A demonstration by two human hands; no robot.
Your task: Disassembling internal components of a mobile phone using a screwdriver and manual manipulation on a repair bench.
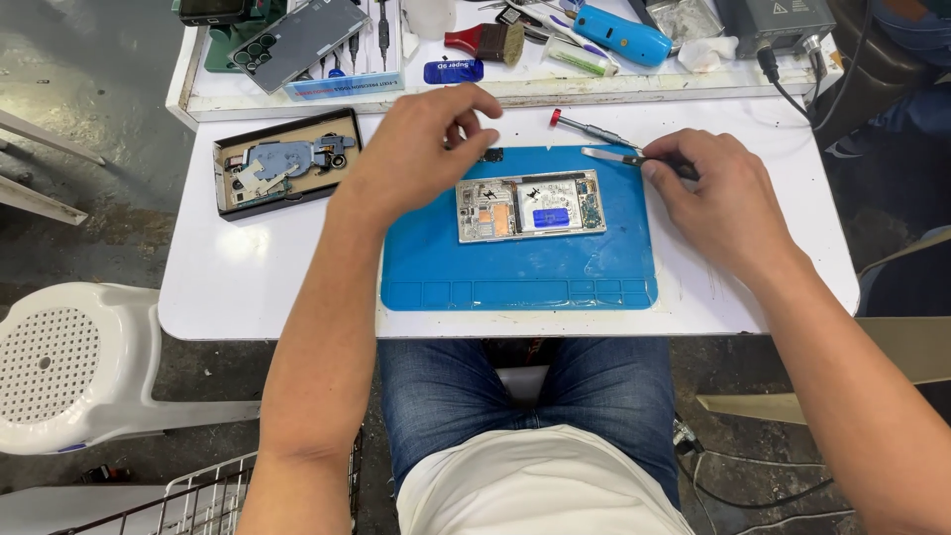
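Hands work over an opened silver smartphone w/ back cover off [531, 206], lying mid-mat on a blue silicone repair mat [446, 267] at the white desk [248, 277] centre, long axis left-right. Left hand [421, 149] hovers just off the phone's upper-left corner, fingers curled together, apparently pinching sth tiny; can't make out what. Right hand [718, 198] pinches metal tweezers [614, 156], tips aimed left, off the phone's upper-right corner. Red-capped screwdriver [589, 127] lies just beyond. Black parts tray [287, 161] sits near the desk's left edge. Phone internals too small to read; left fingertips hidden.
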